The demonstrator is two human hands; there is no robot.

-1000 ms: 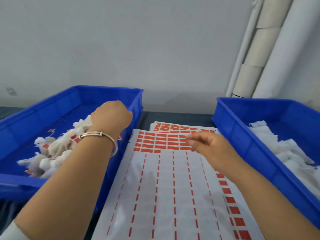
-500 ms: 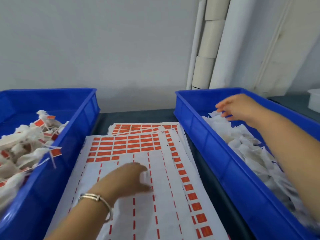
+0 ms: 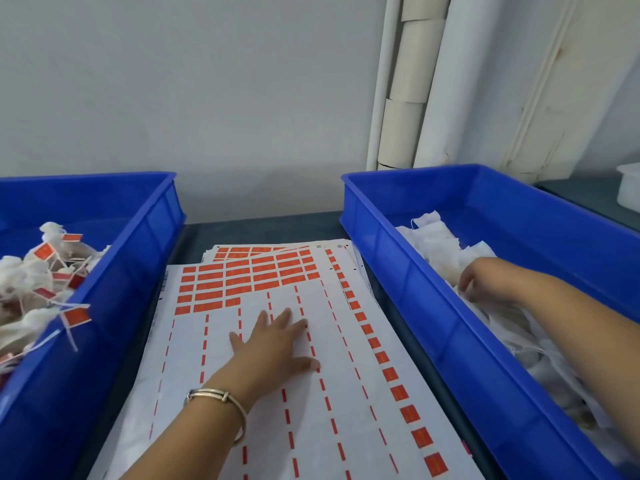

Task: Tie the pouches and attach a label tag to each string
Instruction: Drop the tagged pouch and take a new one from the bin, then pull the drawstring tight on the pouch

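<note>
Right hand (image 3: 485,277) fingers buried in loose pouches (image 3: 440,244) — grip hidden.

We can't see the right hand (image 3: 476,279) fingers, buried in the pouches (image 3: 438,244). Left bin (image 3: 152,216) and right bin (image 3: 433,313) cut off at frame edges. Far-right white tub (image 3: 628,188) cropped. Label sheet (image 3: 349,393) print unreadable.

A dark table (image 3: 263,227) carries two blue bins (image 3: 145,233) (image 3: 391,244) with label sheets (image 3: 346,393) between them.
</note>
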